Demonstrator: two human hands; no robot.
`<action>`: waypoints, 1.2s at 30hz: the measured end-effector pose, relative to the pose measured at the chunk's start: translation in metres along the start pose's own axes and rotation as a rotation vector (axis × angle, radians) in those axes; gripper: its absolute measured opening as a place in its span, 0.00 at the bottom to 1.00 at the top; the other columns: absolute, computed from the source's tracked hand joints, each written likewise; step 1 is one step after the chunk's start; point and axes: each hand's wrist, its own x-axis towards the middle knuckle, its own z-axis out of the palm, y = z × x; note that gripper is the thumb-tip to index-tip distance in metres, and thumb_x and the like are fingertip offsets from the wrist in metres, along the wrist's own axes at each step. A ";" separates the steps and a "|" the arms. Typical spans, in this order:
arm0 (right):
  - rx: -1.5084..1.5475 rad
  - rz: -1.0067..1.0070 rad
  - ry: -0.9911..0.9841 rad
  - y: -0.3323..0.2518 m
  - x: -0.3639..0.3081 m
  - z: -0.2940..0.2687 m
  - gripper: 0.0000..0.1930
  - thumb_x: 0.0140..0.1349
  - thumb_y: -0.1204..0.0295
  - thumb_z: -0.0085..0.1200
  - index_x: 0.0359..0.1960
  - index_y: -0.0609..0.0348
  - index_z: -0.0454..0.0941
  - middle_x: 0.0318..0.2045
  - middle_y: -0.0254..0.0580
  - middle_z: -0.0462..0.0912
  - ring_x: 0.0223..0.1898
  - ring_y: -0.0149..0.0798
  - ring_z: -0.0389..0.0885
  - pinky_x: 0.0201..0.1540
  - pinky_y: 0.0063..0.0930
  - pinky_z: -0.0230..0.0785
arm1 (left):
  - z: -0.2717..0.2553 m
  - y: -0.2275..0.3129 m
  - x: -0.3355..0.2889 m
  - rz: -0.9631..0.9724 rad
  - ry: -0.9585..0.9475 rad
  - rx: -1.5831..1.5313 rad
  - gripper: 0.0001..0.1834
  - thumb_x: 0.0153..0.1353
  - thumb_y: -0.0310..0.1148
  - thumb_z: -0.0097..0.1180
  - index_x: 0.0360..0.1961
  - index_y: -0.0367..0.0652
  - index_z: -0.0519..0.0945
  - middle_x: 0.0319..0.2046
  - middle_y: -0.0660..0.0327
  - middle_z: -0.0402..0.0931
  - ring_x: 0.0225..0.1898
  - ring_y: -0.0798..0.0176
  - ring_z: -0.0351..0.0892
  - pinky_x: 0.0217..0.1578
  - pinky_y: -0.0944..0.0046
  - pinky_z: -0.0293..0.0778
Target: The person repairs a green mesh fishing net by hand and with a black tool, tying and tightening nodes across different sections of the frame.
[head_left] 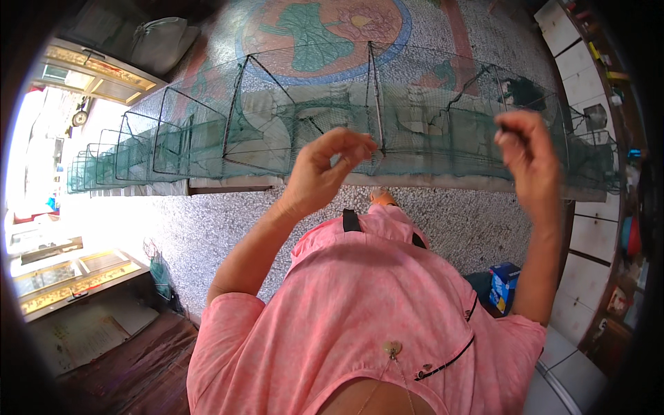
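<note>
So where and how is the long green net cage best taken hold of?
Probably the dark frame bar midway along it, from the near side: the bar looks slim and firm, one end pointing that way; the green netting beside it looks thin.

Print check: you're seeing pale lettering [512,274] on the blue box [503,290], showing too small to be reading.

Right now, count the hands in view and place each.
2: the left hand, near the middle of the green net; the right hand, farther right, blurred.
</note>
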 end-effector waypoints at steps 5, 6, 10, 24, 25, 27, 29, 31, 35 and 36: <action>-0.088 -0.212 -0.226 -0.010 -0.026 0.054 0.13 0.55 0.83 0.55 0.43 0.61 0.77 0.34 0.38 0.72 0.30 0.33 0.73 0.31 0.20 0.65 | -0.014 0.013 0.023 -0.080 -0.027 -0.020 0.07 0.68 0.30 0.46 0.36 0.38 0.74 0.38 0.61 0.76 0.38 0.68 0.79 0.35 0.71 0.70; -0.085 -0.135 -0.219 -0.003 -0.033 0.067 0.13 0.53 0.83 0.56 0.42 0.61 0.78 0.33 0.39 0.72 0.29 0.34 0.73 0.31 0.21 0.65 | -0.017 0.012 0.029 -0.092 -0.049 0.054 0.07 0.67 0.29 0.46 0.35 0.38 0.74 0.36 0.62 0.75 0.36 0.68 0.78 0.34 0.72 0.70; -0.056 -0.017 -0.083 0.019 -0.044 0.099 0.13 0.52 0.83 0.57 0.40 0.61 0.80 0.33 0.40 0.74 0.30 0.35 0.75 0.30 0.23 0.66 | -0.016 0.000 0.044 -0.017 -0.131 0.053 0.05 0.66 0.27 0.47 0.34 0.38 0.74 0.31 0.65 0.72 0.31 0.72 0.75 0.33 0.73 0.70; 0.038 -0.183 0.246 0.044 -0.036 0.157 0.08 0.52 0.84 0.58 0.32 0.60 0.74 0.29 0.39 0.74 0.28 0.35 0.75 0.29 0.25 0.67 | -0.016 -0.016 0.048 -0.197 -0.087 0.246 0.07 0.61 0.27 0.53 0.34 0.33 0.78 0.28 0.62 0.78 0.25 0.72 0.77 0.26 0.71 0.72; 0.035 -0.214 0.247 0.043 -0.032 0.158 0.08 0.52 0.84 0.58 0.32 0.60 0.74 0.28 0.39 0.74 0.27 0.36 0.74 0.29 0.25 0.67 | -0.015 -0.016 0.048 -0.185 -0.087 0.260 0.08 0.61 0.27 0.53 0.34 0.32 0.78 0.27 0.61 0.79 0.24 0.71 0.78 0.25 0.71 0.72; 0.024 -0.268 0.258 0.040 -0.024 0.161 0.08 0.52 0.83 0.58 0.33 0.60 0.75 0.28 0.40 0.74 0.27 0.37 0.75 0.29 0.26 0.67 | -0.014 -0.014 0.047 -0.200 -0.063 0.291 0.08 0.62 0.28 0.52 0.34 0.32 0.78 0.27 0.60 0.79 0.23 0.71 0.78 0.25 0.71 0.72; -0.005 -0.241 0.239 0.031 -0.021 0.162 0.09 0.52 0.81 0.59 0.34 0.59 0.76 0.28 0.40 0.74 0.28 0.39 0.75 0.29 0.28 0.68 | -0.011 -0.013 0.043 -0.204 -0.023 0.286 0.08 0.62 0.28 0.51 0.34 0.32 0.77 0.26 0.59 0.79 0.22 0.70 0.78 0.24 0.71 0.72; -0.060 -0.124 0.201 0.012 -0.022 0.153 0.09 0.52 0.79 0.60 0.35 0.58 0.77 0.28 0.40 0.75 0.29 0.41 0.76 0.30 0.30 0.68 | -0.005 -0.016 0.038 -0.196 0.019 0.242 0.08 0.63 0.28 0.49 0.35 0.32 0.77 0.26 0.58 0.79 0.22 0.69 0.78 0.24 0.70 0.72; -0.365 -0.261 0.177 -0.013 -0.008 0.141 0.09 0.51 0.74 0.61 0.35 0.55 0.78 0.29 0.37 0.76 0.30 0.44 0.77 0.31 0.33 0.70 | 0.003 -0.020 0.026 -0.052 0.178 0.166 0.05 0.66 0.25 0.44 0.34 0.35 0.72 0.27 0.62 0.73 0.22 0.73 0.70 0.24 0.72 0.69; -0.310 -0.290 0.193 -0.012 0.002 0.146 0.09 0.50 0.73 0.61 0.34 0.55 0.79 0.29 0.36 0.76 0.30 0.44 0.77 0.31 0.34 0.70 | 0.007 -0.025 0.025 0.093 0.253 0.160 0.04 0.65 0.25 0.45 0.33 0.37 0.70 0.23 0.63 0.70 0.20 0.72 0.67 0.22 0.70 0.66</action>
